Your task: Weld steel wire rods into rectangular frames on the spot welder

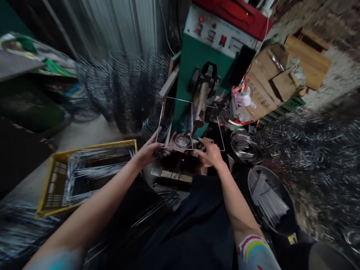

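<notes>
A thin rectangular wire frame [180,99] with a wire across its middle is held up in front of a green machine [185,67]. My left hand [152,149] is closed on its lower left corner. My right hand [210,153] grips near the lower edge, right of the middle wire; its fingertips are partly hidden. The machine's metal arm [201,105] points down close to the middle wire. Just below lies a round dish [182,140] with small shiny bits in it, behind the lower wire.
At the left, a yellow crate [94,147] holds several wire frames. Stacks of wire rings [126,86] stand behind. On the right are a coil of metal [246,147], a dark bucket [291,206] of metal strips, a cardboard box [266,84] and heaped wire parts [317,150].
</notes>
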Tool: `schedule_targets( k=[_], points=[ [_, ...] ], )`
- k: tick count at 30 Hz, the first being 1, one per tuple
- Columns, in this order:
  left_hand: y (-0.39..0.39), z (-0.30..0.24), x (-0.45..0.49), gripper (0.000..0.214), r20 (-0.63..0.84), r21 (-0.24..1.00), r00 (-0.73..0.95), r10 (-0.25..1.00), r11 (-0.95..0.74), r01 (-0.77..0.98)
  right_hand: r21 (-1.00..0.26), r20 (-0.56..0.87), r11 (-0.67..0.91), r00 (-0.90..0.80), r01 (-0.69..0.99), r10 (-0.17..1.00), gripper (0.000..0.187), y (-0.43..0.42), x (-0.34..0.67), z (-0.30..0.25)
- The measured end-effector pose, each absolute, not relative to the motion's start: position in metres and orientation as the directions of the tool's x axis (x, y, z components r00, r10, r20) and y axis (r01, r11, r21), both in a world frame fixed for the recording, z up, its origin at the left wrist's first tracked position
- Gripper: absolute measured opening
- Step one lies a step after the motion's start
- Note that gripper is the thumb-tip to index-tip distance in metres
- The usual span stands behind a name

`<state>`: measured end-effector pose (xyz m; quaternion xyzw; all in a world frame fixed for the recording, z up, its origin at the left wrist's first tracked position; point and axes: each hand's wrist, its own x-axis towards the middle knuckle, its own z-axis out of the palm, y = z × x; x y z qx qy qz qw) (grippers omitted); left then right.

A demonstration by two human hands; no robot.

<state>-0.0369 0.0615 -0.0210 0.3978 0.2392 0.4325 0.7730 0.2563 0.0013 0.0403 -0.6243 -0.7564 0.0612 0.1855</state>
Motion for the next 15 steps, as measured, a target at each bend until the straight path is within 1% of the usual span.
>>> schedule_targets(
  k=[2,5,9,15],
  points=[
    [0.084,-0.018,-0.033,0.104,-0.041,0.821,0.489,0.872,0.308,-0.481,-0.317,0.225,0.227,-0.159,0.921,0.961,0.062,0.022,0.261,0.045],
    [0.1,-0.013,-0.033,0.105,-0.069,0.817,0.462,0.884,0.316,-0.482,-0.311,0.236,0.226,-0.156,0.923,0.959,0.061,0.038,0.262,0.047],
    [0.101,-0.006,-0.037,0.105,-0.079,0.813,0.459,0.885,0.323,-0.484,-0.32,0.251,0.211,-0.132,0.924,0.959,0.06,0.043,0.258,0.047],
    [0.098,0.002,-0.034,0.103,-0.076,0.823,0.445,0.892,0.308,-0.477,-0.346,0.287,0.248,-0.15,0.905,0.946,0.049,0.049,0.26,0.044]
  ],
)
